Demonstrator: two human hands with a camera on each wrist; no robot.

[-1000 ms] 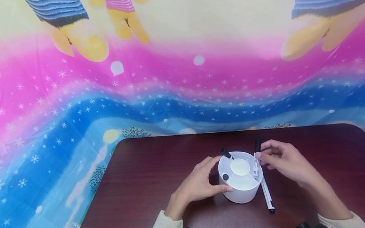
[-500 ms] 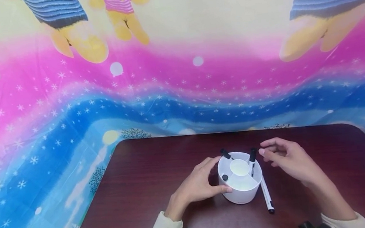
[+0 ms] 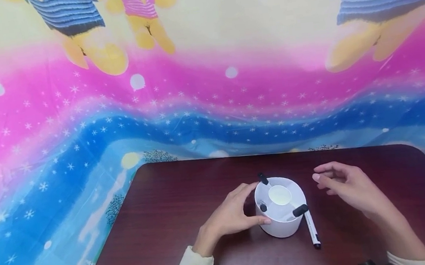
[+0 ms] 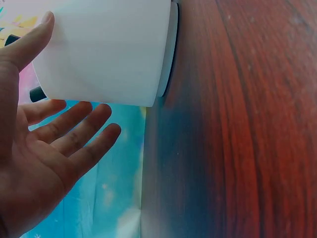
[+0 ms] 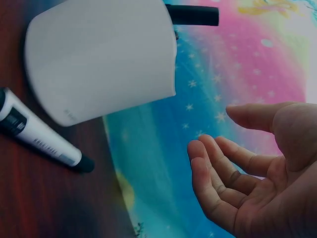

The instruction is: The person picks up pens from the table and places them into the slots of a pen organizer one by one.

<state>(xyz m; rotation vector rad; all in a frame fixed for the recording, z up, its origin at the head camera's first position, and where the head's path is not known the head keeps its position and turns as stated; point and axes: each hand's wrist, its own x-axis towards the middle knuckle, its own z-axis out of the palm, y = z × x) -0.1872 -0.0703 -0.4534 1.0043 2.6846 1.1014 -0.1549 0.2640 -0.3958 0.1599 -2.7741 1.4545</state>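
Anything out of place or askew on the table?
Mildly: one loose marker lies on the table beside the white holder, while three other markers sit in it. No spill or damage shows.

Pen holder (image 3: 283,229) with four markers (image 3: 300,210)

Holder: one, white, round, smooth-walled, upright on the table (image 3: 245,260). Round compartment at centre, divided ring around it. Small print low on the wall, illegible.

Marker one (image 3: 263,179): in holder, black cap leaning over far left rim.
Marker two (image 3: 263,208): in holder, black cap at left, near side.
Marker three: in holder, tilted, black cap across right rim.
Marker four (image 3: 312,229): white barrel, black ends, lying on the table just right of the holder.
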